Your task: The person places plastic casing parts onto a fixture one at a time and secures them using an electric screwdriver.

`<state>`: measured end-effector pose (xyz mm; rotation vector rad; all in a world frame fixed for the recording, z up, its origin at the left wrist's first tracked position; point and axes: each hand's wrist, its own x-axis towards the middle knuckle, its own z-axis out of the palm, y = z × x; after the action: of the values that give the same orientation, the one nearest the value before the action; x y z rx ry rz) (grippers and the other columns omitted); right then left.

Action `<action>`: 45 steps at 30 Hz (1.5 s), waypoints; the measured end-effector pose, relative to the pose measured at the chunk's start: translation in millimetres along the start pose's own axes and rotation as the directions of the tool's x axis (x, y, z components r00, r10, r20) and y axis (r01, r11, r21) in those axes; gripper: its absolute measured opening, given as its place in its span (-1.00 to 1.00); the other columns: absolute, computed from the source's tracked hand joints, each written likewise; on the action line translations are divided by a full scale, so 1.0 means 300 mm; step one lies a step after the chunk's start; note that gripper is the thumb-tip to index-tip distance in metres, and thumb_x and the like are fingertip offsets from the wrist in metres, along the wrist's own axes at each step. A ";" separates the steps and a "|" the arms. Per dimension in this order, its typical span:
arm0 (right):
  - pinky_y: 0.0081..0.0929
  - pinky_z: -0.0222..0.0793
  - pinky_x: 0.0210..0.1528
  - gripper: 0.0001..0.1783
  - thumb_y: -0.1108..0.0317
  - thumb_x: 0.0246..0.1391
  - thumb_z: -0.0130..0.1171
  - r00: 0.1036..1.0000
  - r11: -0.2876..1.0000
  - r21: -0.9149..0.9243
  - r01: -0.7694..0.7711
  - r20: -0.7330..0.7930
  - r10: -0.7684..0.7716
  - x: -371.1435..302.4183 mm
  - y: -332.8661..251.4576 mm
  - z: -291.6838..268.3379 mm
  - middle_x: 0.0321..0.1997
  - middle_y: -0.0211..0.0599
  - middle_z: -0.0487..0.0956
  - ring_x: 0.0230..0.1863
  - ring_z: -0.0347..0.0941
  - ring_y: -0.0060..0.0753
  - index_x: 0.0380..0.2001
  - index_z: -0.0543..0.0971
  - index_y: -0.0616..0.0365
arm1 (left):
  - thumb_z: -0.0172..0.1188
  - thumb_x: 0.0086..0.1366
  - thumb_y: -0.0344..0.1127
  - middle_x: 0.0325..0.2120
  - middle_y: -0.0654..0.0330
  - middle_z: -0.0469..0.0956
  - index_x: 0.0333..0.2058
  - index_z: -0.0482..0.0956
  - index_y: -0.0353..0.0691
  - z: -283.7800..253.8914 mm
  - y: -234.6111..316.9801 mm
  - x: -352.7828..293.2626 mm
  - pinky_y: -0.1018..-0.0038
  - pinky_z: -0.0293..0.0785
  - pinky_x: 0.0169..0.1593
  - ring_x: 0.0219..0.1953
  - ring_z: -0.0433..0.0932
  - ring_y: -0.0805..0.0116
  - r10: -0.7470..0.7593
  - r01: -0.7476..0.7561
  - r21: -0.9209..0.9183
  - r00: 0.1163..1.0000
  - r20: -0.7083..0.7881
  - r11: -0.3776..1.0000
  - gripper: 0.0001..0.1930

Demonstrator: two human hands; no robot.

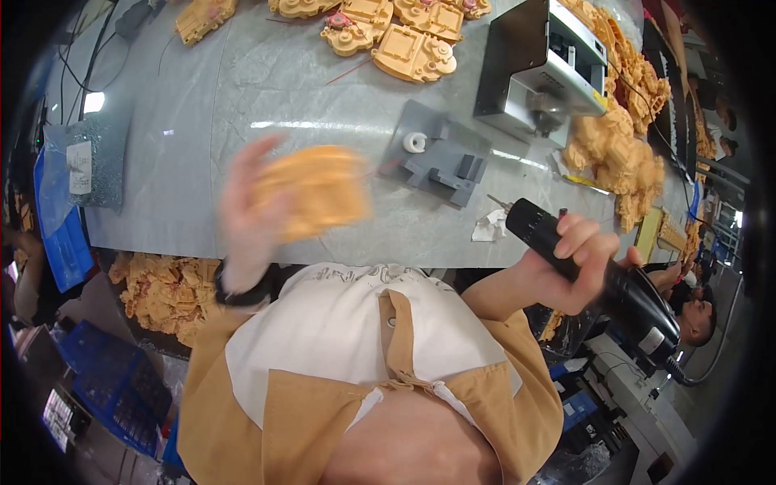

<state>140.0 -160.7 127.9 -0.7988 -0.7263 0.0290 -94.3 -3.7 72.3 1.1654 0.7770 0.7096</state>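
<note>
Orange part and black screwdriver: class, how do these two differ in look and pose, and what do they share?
The orange part is broad and blocky; the black screwdriver is long and rounded.
The orange part looks blurred; the black screwdriver looks sharper, its tip pointing up and left.
Both are held: the part in the left hand, the screwdriver in the right hand.

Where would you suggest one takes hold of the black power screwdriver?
The black power screwdriver is probably best gripped around its thick, rounded middle, coming from the wearer's side, as the right hand does: the thin bit projects at one end and the cord leaves the other, so this avoids both.
</note>
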 end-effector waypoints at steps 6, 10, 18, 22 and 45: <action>-0.38 0.26 -0.46 -0.51 0.50 -0.10 -0.06 0.956 0.955 -0.199 -0.219 -0.237 0.170 -0.004 0.087 -0.039 -0.66 -0.35 0.26 -0.68 0.22 -0.45 -0.02 0.16 0.17 | -0.10 0.27 -0.24 0.00 0.09 0.38 0.10 0.22 -0.32 -0.629 -0.196 -0.465 0.41 0.29 0.04 0.00 0.36 0.28 -0.268 -0.282 -0.387 0.379 -0.886 0.878 -0.55; -0.40 0.28 -0.47 -0.50 0.55 -0.11 -0.04 0.955 0.940 -0.214 -0.265 -0.189 0.226 -0.049 0.113 -0.031 -0.65 -0.32 0.30 -0.69 0.24 -0.45 -0.02 0.15 0.21 | -0.08 0.27 -0.20 0.07 -0.06 0.26 0.16 0.07 -0.30 -0.269 -0.071 -0.176 0.39 0.12 0.14 0.09 0.25 0.22 0.073 -0.263 -0.035 0.390 -0.918 0.964 -0.46; -0.39 0.31 -0.50 -0.49 0.55 -0.11 -0.04 0.988 0.978 -0.151 -0.143 -0.077 0.132 -0.062 0.045 0.016 -0.63 -0.31 0.31 -0.69 0.26 -0.44 -0.02 0.14 0.24 | 0.19 -0.07 -0.46 0.05 0.08 0.30 0.01 0.31 -0.16 0.151 -0.092 0.606 0.32 0.24 0.10 0.08 0.28 0.09 0.335 -0.459 0.869 0.802 0.495 -0.186 -0.42; -0.42 0.31 -0.49 -0.51 0.54 -0.12 -0.02 0.971 0.949 -0.283 -0.142 -0.225 0.078 -0.076 -0.002 -0.090 -0.62 -0.35 0.32 -0.69 0.26 -0.49 -0.03 0.17 0.23 | 0.20 -0.01 -0.43 -0.03 0.11 0.38 0.02 0.28 -0.16 0.094 -0.085 0.612 0.35 0.31 0.07 0.00 0.38 0.16 0.382 -0.562 0.818 0.786 0.485 0.119 -0.45; -0.46 0.27 -0.51 -0.54 0.62 -0.11 -0.01 0.911 0.925 -0.259 -0.279 -0.377 0.169 -0.100 0.002 -0.150 -0.62 -0.31 0.32 -0.69 0.26 -0.46 -0.06 0.21 0.27 | 0.24 0.12 -0.35 -0.22 0.22 0.43 -0.06 0.32 -0.23 0.360 -0.115 0.200 0.58 0.39 -0.08 -0.12 0.40 0.54 -0.115 0.132 -0.025 0.932 0.344 0.991 -0.58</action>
<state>144.4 -197.7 88.8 -1.1526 -0.2976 -0.0173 31.4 -19.0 51.5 1.1461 0.5309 0.4027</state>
